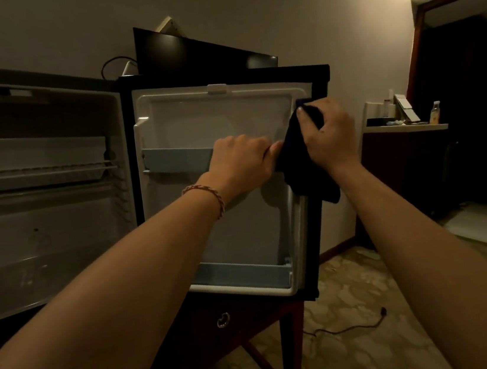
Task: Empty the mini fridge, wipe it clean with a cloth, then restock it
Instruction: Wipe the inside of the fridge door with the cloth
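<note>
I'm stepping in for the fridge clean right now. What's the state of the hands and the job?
Left hand: grips the upper door shelf, steadying the open fridge door.
Right hand: holds the dark cloth against the door's inner right edge.
Done: fridge cabinet and door shelves look empty.
Left: finish wiping, then restock. A bottle stands on the side counter.

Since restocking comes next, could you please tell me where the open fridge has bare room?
The lower door bin looks bare. The wire shelf and the fridge floor beneath it also look bare, though dim. The upper door bin is crowded at its right end by the left hand, the right hand and the dark cloth.
</note>
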